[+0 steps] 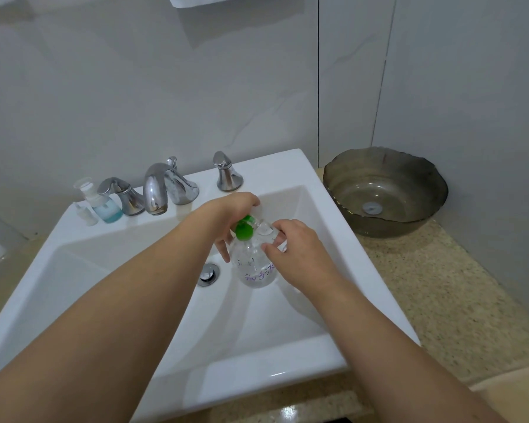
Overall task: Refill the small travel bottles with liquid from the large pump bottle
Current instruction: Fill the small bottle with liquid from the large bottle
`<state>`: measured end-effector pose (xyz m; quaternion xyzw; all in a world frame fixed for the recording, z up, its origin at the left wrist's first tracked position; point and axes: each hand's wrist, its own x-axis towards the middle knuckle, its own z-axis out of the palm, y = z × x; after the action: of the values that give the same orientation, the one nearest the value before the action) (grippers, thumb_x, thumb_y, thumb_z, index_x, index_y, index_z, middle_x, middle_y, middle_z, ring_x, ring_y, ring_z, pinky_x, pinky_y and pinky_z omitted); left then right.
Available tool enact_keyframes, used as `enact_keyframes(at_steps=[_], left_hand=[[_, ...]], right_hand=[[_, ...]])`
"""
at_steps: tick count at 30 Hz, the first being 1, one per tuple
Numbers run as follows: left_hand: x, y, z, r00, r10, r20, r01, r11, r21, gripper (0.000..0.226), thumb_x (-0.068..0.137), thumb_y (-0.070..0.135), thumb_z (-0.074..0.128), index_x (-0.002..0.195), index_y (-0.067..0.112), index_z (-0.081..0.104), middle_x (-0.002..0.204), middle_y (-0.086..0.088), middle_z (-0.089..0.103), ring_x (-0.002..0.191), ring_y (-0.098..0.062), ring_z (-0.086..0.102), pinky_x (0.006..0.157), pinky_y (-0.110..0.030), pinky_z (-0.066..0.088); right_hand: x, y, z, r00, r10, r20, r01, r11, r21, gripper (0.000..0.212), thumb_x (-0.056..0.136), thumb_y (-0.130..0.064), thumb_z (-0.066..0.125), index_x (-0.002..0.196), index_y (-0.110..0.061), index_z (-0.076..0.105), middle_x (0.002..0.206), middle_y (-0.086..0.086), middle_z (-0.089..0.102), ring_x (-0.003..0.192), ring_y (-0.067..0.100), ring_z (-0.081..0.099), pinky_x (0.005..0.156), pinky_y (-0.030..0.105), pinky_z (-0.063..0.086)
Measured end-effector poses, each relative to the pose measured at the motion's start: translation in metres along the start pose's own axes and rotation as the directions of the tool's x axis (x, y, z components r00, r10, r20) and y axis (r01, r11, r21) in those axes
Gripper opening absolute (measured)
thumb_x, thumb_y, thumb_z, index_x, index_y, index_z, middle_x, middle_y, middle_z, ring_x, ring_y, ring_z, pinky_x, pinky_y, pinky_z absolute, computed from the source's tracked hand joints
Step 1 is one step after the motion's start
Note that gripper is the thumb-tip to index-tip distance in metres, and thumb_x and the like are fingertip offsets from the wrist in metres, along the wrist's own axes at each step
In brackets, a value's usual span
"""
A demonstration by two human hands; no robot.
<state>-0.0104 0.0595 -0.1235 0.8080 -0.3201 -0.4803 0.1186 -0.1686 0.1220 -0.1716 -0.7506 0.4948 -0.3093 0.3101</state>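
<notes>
1. A clear plastic bottle with a green pump head and purple handwriting (pixel 254 264) is held over the basin of the white square ceramic sink (pixel 318 190), just right of the sink's chrome drain plug (pixel 208 273).
2. The green pump top is covered from above by the left hand (pixel 231 215), whose fingers (pixel 222 248) are curled down around it.
3. The bottle's shoulder is gripped by the right hand (pixel 300 254), the fingertips (pixel 280 238) being pressed against the clear plastic.
4. A small clear travel bottle with blue liquid and a clear flip cap (pixel 103 204) is seen on the sink's back ledge, left of the chrome faucet (pixel 156 190).
5. A smaller clear capped bottle (pixel 86 213) is stood just beside the blue one, at the ledge's left end.
6. A brownish glass bowl with a wavy rim (pixel 385 190) is set on the speckled beige stone surface (pixel 440 300), right of the sink.
</notes>
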Motion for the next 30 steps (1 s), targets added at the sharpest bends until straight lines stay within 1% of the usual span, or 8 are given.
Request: enact_keyframes(at_steps=[4, 8, 13, 16, 19, 23, 26, 30], left_hand=[[-0.002, 0.0, 0.008, 0.998, 0.019, -0.066, -0.019, 1.0, 0.01, 0.04, 0.097, 0.034, 0.038, 0.114, 0.007, 0.062, 0.119, -0.019, 0.064, 0.106, -0.047, 0.062, 0.078, -0.069, 0.054], [0.004, -0.002, 0.015, 0.984, 0.043, -0.171, -0.039, 0.999, 0.027, 0.04, 0.092, 0.022, 0.034, 0.117, 0.006, 0.061, 0.124, -0.025, 0.06, 0.104, -0.05, 0.061, 0.071, -0.072, 0.053], [0.007, -0.004, 0.016, 0.977, 0.074, -0.199, -0.073, 0.997, 0.014, 0.041, 0.089, 0.017, 0.032, 0.113, 0.004, 0.062, 0.116, -0.026, 0.064, 0.098, -0.051, 0.065, 0.072, -0.073, 0.053], [0.007, -0.006, 0.015, 0.98, 0.081, -0.183, -0.08, 0.997, 0.011, 0.043, 0.087, 0.022, 0.032, 0.113, 0.006, 0.062, 0.117, -0.023, 0.065, 0.1, -0.048, 0.064, 0.075, -0.072, 0.052], [0.005, -0.006, 0.01, 0.991, 0.056, -0.12, -0.059, 0.998, -0.02, 0.049, 0.089, 0.036, 0.035, 0.123, 0.009, 0.06, 0.124, -0.018, 0.063, 0.11, -0.045, 0.06, 0.083, -0.069, 0.051], [0.002, -0.003, 0.001, 1.0, 0.006, 0.004, -0.006, 0.997, -0.079, 0.071, 0.091, 0.055, 0.042, 0.144, 0.009, 0.048, 0.142, -0.017, 0.055, 0.133, -0.045, 0.047, 0.092, -0.08, 0.04], [0.002, -0.002, 0.001, 1.0, -0.002, 0.015, 0.003, 0.997, -0.076, 0.073, 0.09, 0.058, 0.042, 0.144, 0.009, 0.047, 0.143, -0.017, 0.055, 0.134, -0.045, 0.046, 0.09, -0.083, 0.038], [0.0, -0.002, 0.007, 0.998, 0.027, -0.063, -0.03, 0.998, -0.052, 0.057, 0.095, 0.048, 0.039, 0.136, 0.01, 0.052, 0.136, -0.017, 0.057, 0.127, -0.046, 0.051, 0.082, -0.08, 0.045]], right_hand=[[0.0, 0.0, -0.001, 1.0, -0.019, 0.007, 0.019, 0.998, -0.056, 0.03, 0.09, -0.03, 0.062, 0.118, -0.018, 0.059, 0.105, -0.001, 0.058, 0.096, 0.016, 0.054, 0.086, 0.034, 0.046], [-0.001, 0.002, -0.001, 1.0, -0.01, -0.002, 0.01, 0.995, -0.102, 0.028, 0.09, -0.031, 0.063, 0.114, -0.018, 0.06, 0.104, -0.003, 0.058, 0.098, 0.017, 0.055, 0.086, 0.035, 0.046], [0.0, 0.002, 0.0, 1.0, -0.008, 0.004, 0.009, 0.996, -0.089, 0.027, 0.089, -0.03, 0.064, 0.113, -0.018, 0.061, 0.104, -0.003, 0.059, 0.097, 0.016, 0.054, 0.085, 0.032, 0.045], [0.0, 0.002, 0.0, 1.0, 0.003, 0.015, -0.002, 0.997, -0.08, 0.028, 0.089, -0.03, 0.064, 0.114, -0.018, 0.061, 0.104, -0.002, 0.059, 0.097, 0.016, 0.054, 0.086, 0.033, 0.045], [0.0, 0.002, 0.001, 1.0, 0.019, 0.024, -0.018, 0.999, -0.051, 0.027, 0.089, -0.03, 0.064, 0.113, -0.018, 0.06, 0.104, -0.001, 0.059, 0.097, 0.017, 0.054, 0.087, 0.034, 0.045], [0.0, 0.001, 0.001, 0.999, 0.036, 0.03, -0.035, 0.999, -0.017, 0.024, 0.089, -0.03, 0.064, 0.11, -0.019, 0.059, 0.104, -0.001, 0.059, 0.097, 0.017, 0.054, 0.086, 0.035, 0.046], [0.0, 0.0, 0.0, 0.999, 0.038, 0.031, -0.038, 0.999, -0.017, 0.023, 0.089, -0.03, 0.064, 0.108, -0.019, 0.059, 0.103, -0.002, 0.058, 0.096, 0.017, 0.054, 0.085, 0.035, 0.047], [0.001, 0.001, 0.001, 0.998, 0.04, 0.042, -0.039, 0.999, -0.02, 0.025, 0.09, -0.03, 0.063, 0.111, -0.018, 0.058, 0.105, -0.001, 0.059, 0.098, 0.018, 0.054, 0.086, 0.035, 0.046]])
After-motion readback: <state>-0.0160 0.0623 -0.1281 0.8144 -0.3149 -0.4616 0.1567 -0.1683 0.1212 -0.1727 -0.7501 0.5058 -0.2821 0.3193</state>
